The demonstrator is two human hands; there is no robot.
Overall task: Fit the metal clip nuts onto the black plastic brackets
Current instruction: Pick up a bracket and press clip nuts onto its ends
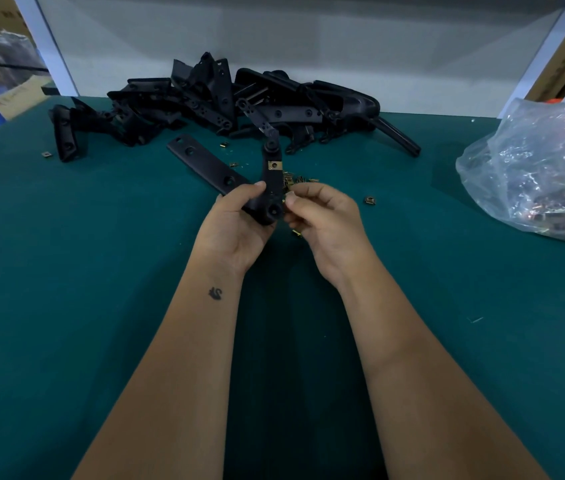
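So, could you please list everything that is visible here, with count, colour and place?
held bracket: one, black, between both hands, one brass clip nut fitted on it
flat bracket: one, black, on the table left of the hands
bracket pile: many, black, far side of the table
loose clip nuts: several, brass, scattered on the table
plastic bag: one, clear, right
table: one, green
left hand: grips the held bracket
right hand: pinches a clip nut at the bracket

The table [101, 271] is dark green. The brackets [211, 98] in the pile are black, and so is the bracket [267, 199] in the hands. A clip nut [275, 165] on it is gold. The bag [544, 168] is clear and shiny. The wall [274, 36] is grey-white.
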